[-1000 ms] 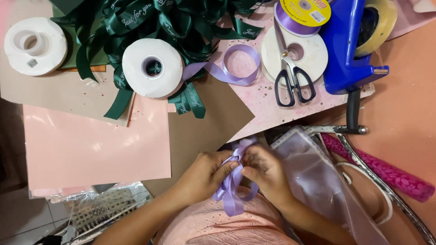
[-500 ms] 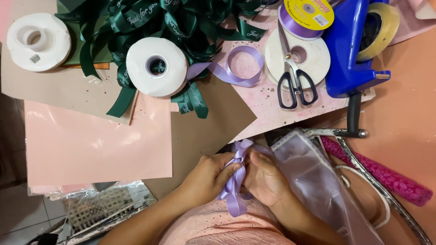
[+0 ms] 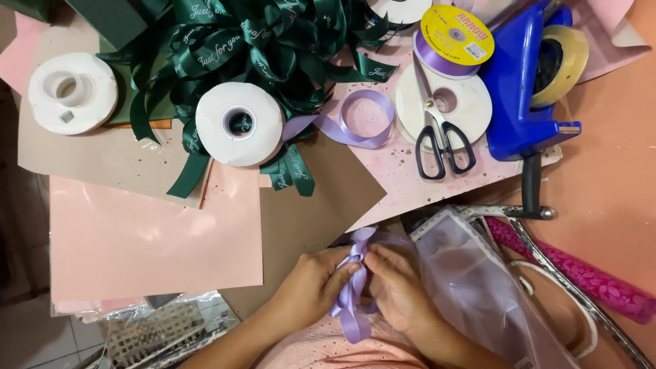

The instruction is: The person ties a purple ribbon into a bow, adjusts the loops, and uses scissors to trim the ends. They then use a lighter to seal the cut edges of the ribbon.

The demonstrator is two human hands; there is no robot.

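A lavender ribbon bow [image 3: 353,273] sits between my two hands near the bottom middle of the head view. My left hand [image 3: 309,283] pinches its left side with fingers closed on the ribbon. Pressed against the right side of the bow is my right hand [image 3: 398,290], its fingers also closed on the ribbon. Two ribbon tails hang down toward my lap. A clear plastic bag with a lacy edge [image 3: 471,280] lies just right of my right hand.
Black-handled scissors [image 3: 441,140] lie on a white spool. A blue tape dispenser [image 3: 523,89], a purple ribbon roll [image 3: 451,44], two white ribbon rolls [image 3: 238,124], a pile of dark green ribbon bows [image 3: 253,48], pink paper sheets [image 3: 150,239] and a pink patterned roll [image 3: 581,273] surround me.
Both hands have stayed on the bow, shifting slightly; my fingers have closed tighter around its middle. The view has tilted a little.
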